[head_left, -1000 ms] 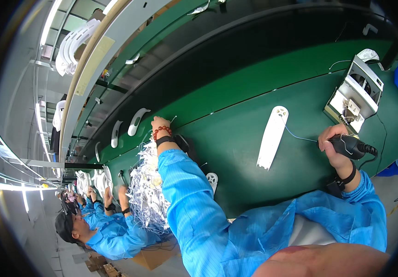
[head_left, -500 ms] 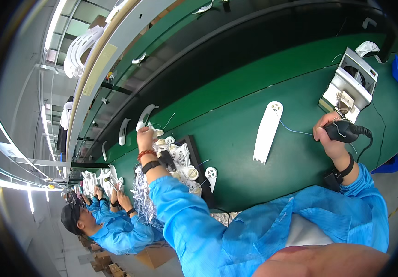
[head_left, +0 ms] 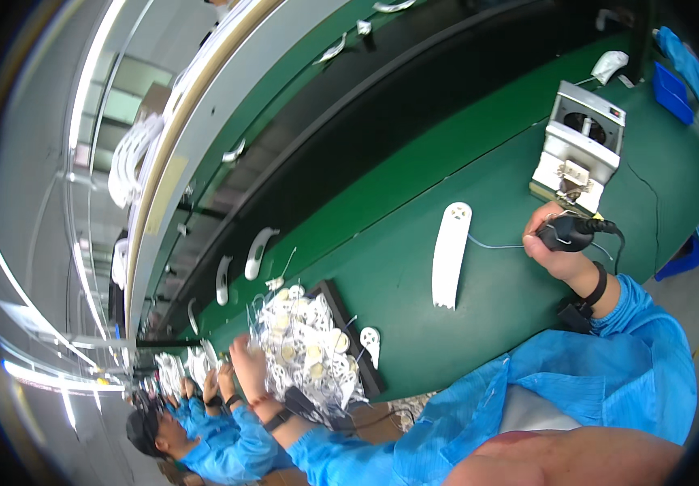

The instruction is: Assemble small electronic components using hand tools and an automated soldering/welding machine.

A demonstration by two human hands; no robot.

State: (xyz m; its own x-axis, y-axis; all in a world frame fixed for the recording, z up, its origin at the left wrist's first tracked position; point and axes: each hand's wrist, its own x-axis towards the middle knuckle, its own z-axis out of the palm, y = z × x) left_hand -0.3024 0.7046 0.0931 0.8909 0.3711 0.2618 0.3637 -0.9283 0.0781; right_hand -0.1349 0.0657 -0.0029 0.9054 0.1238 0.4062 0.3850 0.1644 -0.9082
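My right hand (head_left: 556, 251) is closed around a black, rounded device (head_left: 568, 233) with a cord, just in front of a white metal box with a fan (head_left: 583, 134). A thin blue wire (head_left: 495, 245) runs from that hand to a long white plastic strip (head_left: 450, 255) lying on the green bench. My left hand (head_left: 248, 364) is over the left edge of a heap of white plastic parts and wires (head_left: 309, 344), its fingers smeared by motion. Beyond the heap a small white part with a wire (head_left: 275, 283) lies on the bench.
A dark tray edge (head_left: 341, 316) borders the heap, with a round-ended white piece (head_left: 370, 344) beside it. Curved white covers (head_left: 260, 253) lie along the dark strip at the back. A blue bin (head_left: 673, 93) stands far right. A co-worker (head_left: 204, 437) sits at left.
My left hand has left the small white part at the far side of the heap and drawn back toward me. My right hand still grips the black device. The view has shifted.
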